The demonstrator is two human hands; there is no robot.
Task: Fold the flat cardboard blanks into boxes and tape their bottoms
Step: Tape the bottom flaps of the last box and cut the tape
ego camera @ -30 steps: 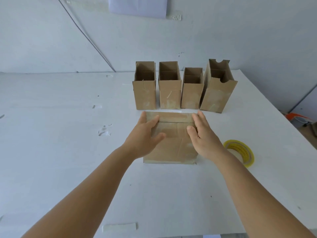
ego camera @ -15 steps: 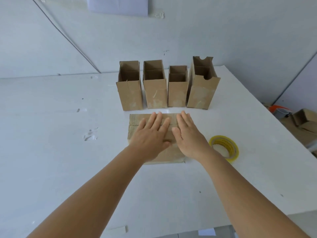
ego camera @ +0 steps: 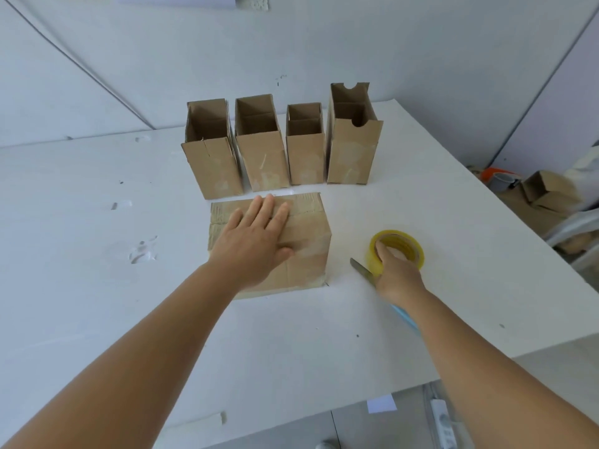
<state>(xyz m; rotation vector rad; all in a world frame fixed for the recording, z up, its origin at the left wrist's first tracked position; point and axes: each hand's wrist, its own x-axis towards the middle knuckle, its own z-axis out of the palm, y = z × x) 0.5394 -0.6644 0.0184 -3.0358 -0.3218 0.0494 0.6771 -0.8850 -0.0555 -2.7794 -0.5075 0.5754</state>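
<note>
Tape comes next, by the look of it: your right hand (ego camera: 397,273) has its fingers hooked into the core of the yellow tape roll (ego camera: 396,251), which lies on the table (ego camera: 97,286) just right of the box you are working on. Your left hand (ego camera: 256,241) lies flat, fingers straight, pressing the folded flaps of that box (ego camera: 304,244), which sits bottom-up near the table's middle. Keep that palm down so the flaps stay closed while you lift the roll, and lay the strip along the flap seam with enough spare to wrap over both ends.

Mind the box cutter (ego camera: 363,269) just beside the roll, its blade pointing toward the box and its handle partly under your right wrist; lift the roll straight up so you do not drag across it.

Beyond the box, four open boxes (ego camera: 282,157) stand in a row, close enough that a long pull of tape could knock them. A power strip (ego camera: 442,426) lies on the floor, below the table's near edge.
</note>
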